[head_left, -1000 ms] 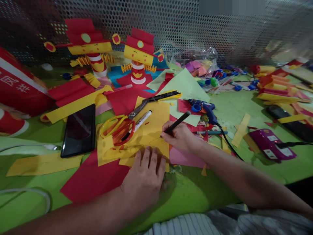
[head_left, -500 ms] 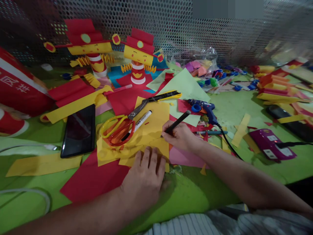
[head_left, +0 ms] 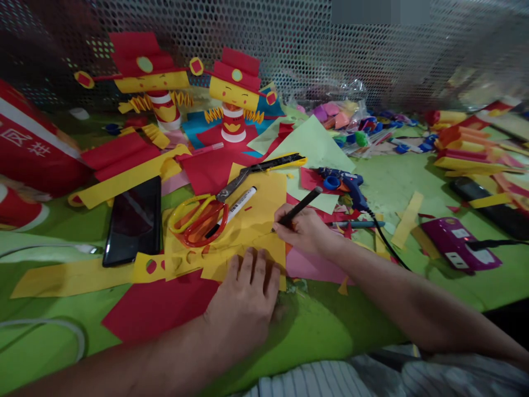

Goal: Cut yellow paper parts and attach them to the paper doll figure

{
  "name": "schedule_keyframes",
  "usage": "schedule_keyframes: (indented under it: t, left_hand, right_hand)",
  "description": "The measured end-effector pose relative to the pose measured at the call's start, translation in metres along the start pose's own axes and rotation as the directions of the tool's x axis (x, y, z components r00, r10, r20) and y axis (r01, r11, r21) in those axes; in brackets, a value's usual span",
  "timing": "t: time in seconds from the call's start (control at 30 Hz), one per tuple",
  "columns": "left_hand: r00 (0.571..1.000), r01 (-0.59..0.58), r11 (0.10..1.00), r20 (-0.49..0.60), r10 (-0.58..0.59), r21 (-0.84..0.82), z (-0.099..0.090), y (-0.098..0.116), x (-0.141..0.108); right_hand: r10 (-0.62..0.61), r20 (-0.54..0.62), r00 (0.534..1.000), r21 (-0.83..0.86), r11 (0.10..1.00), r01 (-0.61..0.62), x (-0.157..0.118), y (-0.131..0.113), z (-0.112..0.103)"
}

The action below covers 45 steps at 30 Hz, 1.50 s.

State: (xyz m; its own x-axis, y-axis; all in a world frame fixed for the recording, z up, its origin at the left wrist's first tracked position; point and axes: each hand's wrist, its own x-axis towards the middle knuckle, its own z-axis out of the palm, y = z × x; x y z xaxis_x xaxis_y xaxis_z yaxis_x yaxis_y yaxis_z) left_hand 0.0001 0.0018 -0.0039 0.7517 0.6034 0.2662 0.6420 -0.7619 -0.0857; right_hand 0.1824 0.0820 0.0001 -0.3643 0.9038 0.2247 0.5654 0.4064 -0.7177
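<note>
My right hand (head_left: 306,229) grips a black pen (head_left: 300,208), its tip down at a sheet of yellow paper (head_left: 268,193). Lying flat with fingers spread, my left hand (head_left: 248,298) presses on the yellow paper's near edge. Left of those fingers a yellow paper strip (head_left: 169,264) with round holes stretches over red paper (head_left: 161,306). Scissors (head_left: 225,193) with one yellow and one red handle rest on the yellow sheet, blades pointing away to the right. A white marker (head_left: 237,207) lies partly beneath their handles.
Two paper figures (head_left: 233,91) in red hats stand at the back. A black phone (head_left: 132,223) lies at left. On the right are a blue glue gun (head_left: 349,184) with its cord and a purple power socket (head_left: 460,245). Paper scraps and a perforated metal screen (head_left: 297,44) lie beyond.
The yellow strip with round holes now shows left of the yellow sheet, reaching to the phone's lower corner. Both hands and the pen look unmoved.
</note>
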Motion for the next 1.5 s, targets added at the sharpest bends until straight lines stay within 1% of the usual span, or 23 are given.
schedule_keyframes:
  t: [0.17, 0.23, 0.3, 0.4, 0.47, 0.53, 0.6, 0.67, 0.73, 0.77, 0.8, 0.87, 0.9, 0.97, 1.07, 1.17, 1.23, 1.3, 1.33, 1.4, 1.5]
  left_hand:
    - [1.0, 0.008, 1.0, -0.002, -0.008, 0.005, 0.0, 0.001, 0.0]
    - [1.0, 0.005, 1.0, 0.003, -0.005, 0.005, 0.0, 0.0, -0.001]
    - [1.0, 0.002, 1.0, -0.005, -0.002, 0.011, 0.0, 0.0, -0.001]
    - [1.0, 0.007, 1.0, -0.01, -0.006, 0.022, 0.0, 0.0, 0.0]
    - [1.0, 0.0, 1.0, 0.0, 0.0, 0.025, 0.001, -0.001, 0.0]
    - [1.0, -0.012, 0.999, 0.002, 0.012, 0.031, 0.001, -0.001, 0.0]
    - [1.0, -0.02, 0.999, 0.008, 0.019, 0.039, 0.002, -0.001, 0.0]
    - [1.0, -0.02, 0.999, 0.025, 0.019, 0.046, 0.003, -0.001, 0.0]
    - [0.999, -0.013, 0.999, 0.052, 0.011, 0.047, 0.002, 0.0, 0.0]
    - [0.998, -0.009, 0.999, 0.068, 0.006, 0.043, 0.002, 0.0, 0.0]
    - [0.997, -0.003, 0.999, 0.083, 0.0, 0.038, 0.002, 0.0, 0.0]
    - [0.994, 0.008, 1.0, 0.107, -0.01, 0.023, 0.001, 0.0, 0.0]
    - [0.993, 0.015, 1.0, 0.114, -0.017, 0.016, 0.0, 0.0, 0.001]
    - [0.992, 0.034, 0.999, 0.123, -0.035, 0.009, 0.0, 0.0, 0.001]
    - [0.987, 0.063, 0.998, 0.15, -0.064, 0.009, -0.002, 0.001, 0.002]
    - [0.983, 0.082, 0.997, 0.167, -0.082, 0.007, -0.006, 0.002, 0.003]
    - [0.983, 0.081, 0.997, 0.164, -0.081, 0.005, -0.008, 0.003, 0.004]
    - [0.984, 0.077, 0.997, 0.159, -0.078, 0.01, -0.011, 0.003, 0.004]
    - [0.985, 0.074, 0.997, 0.158, -0.075, 0.014, -0.012, 0.002, 0.005]
    - [0.986, 0.066, 0.998, 0.15, -0.068, 0.018, -0.014, 0.001, 0.006]
    - [0.987, 0.079, 0.997, 0.143, -0.078, 0.001, -0.015, -0.001, 0.008]
  right_hand:
    - [0.01, 0.009, 1.0, 0.021, 1.0, -0.01, 0.0, 0.0, 0.0]
    - [0.025, 0.034, 0.999, 0.038, 0.999, -0.027, 0.0, -0.001, -0.001]
    - [0.069, 0.089, 0.994, 0.089, 0.993, -0.077, 0.0, -0.003, -0.004]
    - [0.147, 0.151, 0.978, 0.227, 0.957, -0.179, 0.0, -0.005, -0.011]
    - [0.168, 0.143, 0.975, 0.286, 0.936, -0.203, 0.001, -0.006, -0.014]
    - [0.163, 0.123, 0.979, 0.282, 0.94, -0.192, 0.002, -0.007, -0.016]
    - [0.163, 0.097, 0.982, 0.237, 0.954, -0.182, 0.004, -0.008, -0.017]
    - [0.18, 0.052, 0.982, 0.154, 0.97, -0.186, 0.007, -0.008, -0.019]
    - [0.208, -0.01, 0.978, 0.006, 0.978, -0.208, 0.012, -0.008, -0.023]
    - [0.232, -0.039, 0.972, -0.093, 0.968, -0.234, 0.015, -0.007, -0.025]
    - [0.265, -0.057, 0.963, -0.195, 0.943, -0.271, 0.018, -0.006, -0.027]
    - [0.346, -0.076, 0.935, -0.367, 0.862, -0.349, 0.021, -0.003, -0.032]
    - [0.368, -0.082, 0.926, -0.431, 0.825, -0.365, 0.022, -0.003, -0.034]
    - [0.367, -0.102, 0.925, -0.52, 0.772, -0.364, 0.022, -0.003, -0.037]
    - [0.348, -0.088, 0.933, -0.573, 0.749, -0.333, 0.017, -0.011, -0.038]
    - [0.376, -0.043, 0.926, -0.613, 0.722, -0.322, 0.009, -0.021, -0.034]
    - [0.347, 0.009, 0.938, -0.608, 0.747, -0.27, 0.006, -0.025, -0.028]
    - [0.267, 0.066, 0.961, -0.573, 0.799, -0.182, 0.003, -0.024, -0.022]
    - [0.238, 0.071, 0.969, -0.558, 0.814, -0.159, 0.002, -0.024, -0.019]
    - [0.212, 0.054, 0.976, -0.534, 0.832, -0.151, 0.001, -0.022, -0.016]
    - [0.195, -0.004, 0.981, -0.563, 0.81, -0.163, 0.004, -0.021, -0.015]
